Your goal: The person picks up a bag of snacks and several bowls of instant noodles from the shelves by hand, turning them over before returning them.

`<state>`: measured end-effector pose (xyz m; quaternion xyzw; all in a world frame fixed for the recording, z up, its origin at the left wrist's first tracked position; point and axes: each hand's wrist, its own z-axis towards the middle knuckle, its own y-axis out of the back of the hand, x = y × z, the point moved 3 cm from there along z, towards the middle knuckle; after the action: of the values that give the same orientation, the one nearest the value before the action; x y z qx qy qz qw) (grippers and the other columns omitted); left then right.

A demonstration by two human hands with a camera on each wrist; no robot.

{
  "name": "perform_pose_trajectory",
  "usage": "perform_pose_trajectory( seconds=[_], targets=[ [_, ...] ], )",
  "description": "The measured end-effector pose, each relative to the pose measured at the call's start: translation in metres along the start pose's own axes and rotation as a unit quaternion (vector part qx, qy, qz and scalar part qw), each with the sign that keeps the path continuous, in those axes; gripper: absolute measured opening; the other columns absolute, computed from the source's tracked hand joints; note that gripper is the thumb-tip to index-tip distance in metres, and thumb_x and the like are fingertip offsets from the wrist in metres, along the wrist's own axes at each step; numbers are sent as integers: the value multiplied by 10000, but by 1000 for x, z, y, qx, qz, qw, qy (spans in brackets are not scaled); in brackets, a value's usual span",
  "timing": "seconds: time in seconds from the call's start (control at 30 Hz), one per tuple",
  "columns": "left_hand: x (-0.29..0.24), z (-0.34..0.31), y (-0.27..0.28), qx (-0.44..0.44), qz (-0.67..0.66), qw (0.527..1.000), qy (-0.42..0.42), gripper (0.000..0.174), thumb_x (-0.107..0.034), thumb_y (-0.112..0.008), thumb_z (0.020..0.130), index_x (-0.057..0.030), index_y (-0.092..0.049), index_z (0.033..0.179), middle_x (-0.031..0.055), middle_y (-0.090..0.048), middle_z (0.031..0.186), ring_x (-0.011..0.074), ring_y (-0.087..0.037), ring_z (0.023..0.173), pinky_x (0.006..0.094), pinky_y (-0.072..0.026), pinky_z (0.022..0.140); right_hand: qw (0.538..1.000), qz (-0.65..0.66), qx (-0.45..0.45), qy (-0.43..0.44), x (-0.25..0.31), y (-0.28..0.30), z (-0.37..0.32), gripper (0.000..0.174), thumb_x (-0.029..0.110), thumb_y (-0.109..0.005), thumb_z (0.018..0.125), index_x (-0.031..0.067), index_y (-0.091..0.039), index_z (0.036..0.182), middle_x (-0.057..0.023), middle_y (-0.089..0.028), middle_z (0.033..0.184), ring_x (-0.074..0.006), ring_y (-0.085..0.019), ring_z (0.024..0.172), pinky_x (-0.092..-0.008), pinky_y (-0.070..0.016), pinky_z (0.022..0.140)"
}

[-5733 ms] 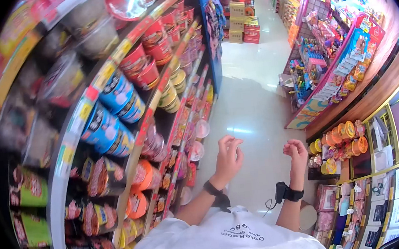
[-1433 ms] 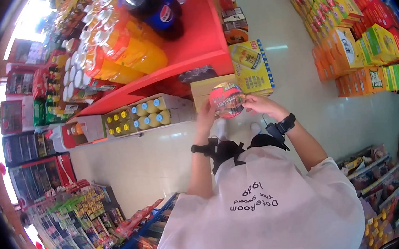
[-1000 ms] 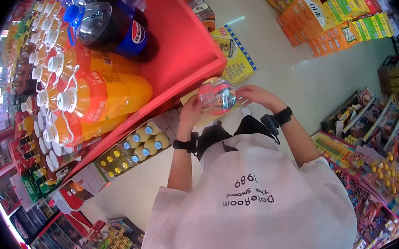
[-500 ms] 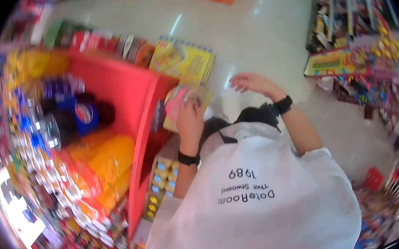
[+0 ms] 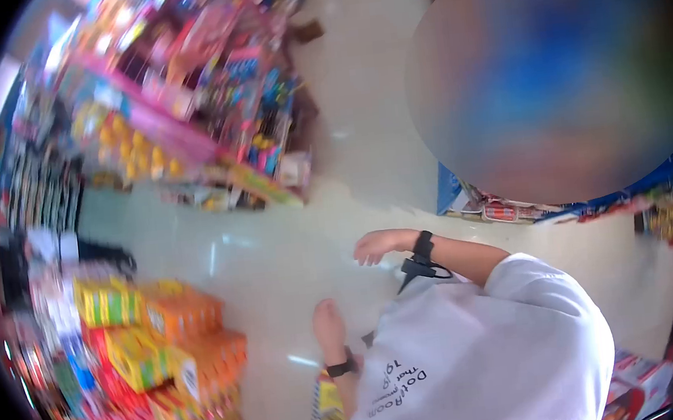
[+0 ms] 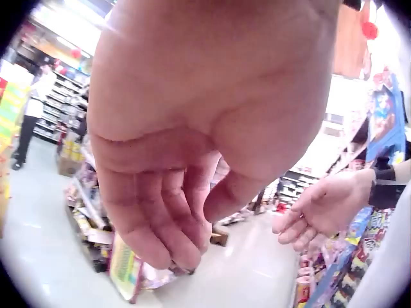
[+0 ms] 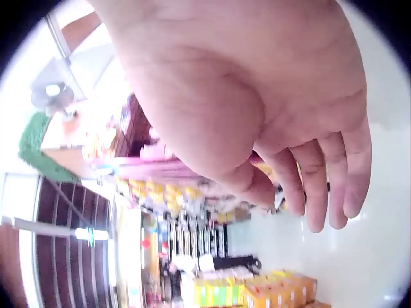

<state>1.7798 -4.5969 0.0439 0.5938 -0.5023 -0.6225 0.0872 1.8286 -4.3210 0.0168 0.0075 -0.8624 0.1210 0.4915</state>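
My left hand hangs low in front of the shirt in the head view, fingers loosely curled and nothing in it. The left wrist view shows its bare palm and bent fingers over the shop floor. Farther forward and to the right, my right hand reaches across with relaxed, slightly bent fingers. In the right wrist view its palm is bare and its fingers point down, touching nothing. Black straps with small cameras sit on the wrists. The round tub held earlier is out of view.
A pink display rack of small goods stands ahead left. Stacked orange cartons and yellow boxes are at the lower left. A blue-edged shelf runs along the right. A person stands far off.
Both hands held the round tub, then the left hand alone had it over a box by the red stand. Now both hands are free of it, and the view has swung round to another aisle.
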Motion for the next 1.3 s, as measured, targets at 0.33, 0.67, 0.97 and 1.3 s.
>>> perform_pose_trajectory(
  seconds=[0.33, 0.67, 0.97, 1.3],
  targets=[
    [-135, 222, -62, 140, 42, 973, -181, 194, -181, -568, 918, -39, -665, 1008, 175, -680, 955, 339, -656, 869, 413, -520, 766, 939, 166, -298, 44, 1, 180, -75, 351, 308, -482, 976, 46, -621, 1163, -99, -666, 1096, -204, -655, 965, -330, -534, 845],
    [-186, 446, -84, 236, 65, 928, -281, 214, -179, -533, 908, -52, -676, 1004, 196, -671, 960, 402, -629, 938, 471, -500, 808, 889, 224, -393, 68, 53, 314, -3, 319, 303, -478, 991, 53, -637, 1109, -79, -679, 1030, -188, -658, 909, -327, -541, 807],
    [-275, 618, -75, 227, 93, 916, -318, 203, -166, -569, 895, -28, -662, 1012, 199, -674, 915, 360, -660, 867, 422, -516, 756, 802, 248, -515, 174, 144, 434, -1, 425, 382, -417, 1036, 20, -620, 1128, -85, -679, 1023, -174, -658, 872, -323, -539, 809],
    [-451, 684, -191, 377, 74, 834, -397, 244, -191, -565, 918, -57, -666, 1096, 186, -689, 996, 328, -677, 887, 411, -531, 782, 628, 199, -707, 256, 193, 564, -110, 304, 245, -465, 1032, 29, -553, 1227, -68, -658, 1036, -135, -635, 845, -268, -518, 744]
  ],
)
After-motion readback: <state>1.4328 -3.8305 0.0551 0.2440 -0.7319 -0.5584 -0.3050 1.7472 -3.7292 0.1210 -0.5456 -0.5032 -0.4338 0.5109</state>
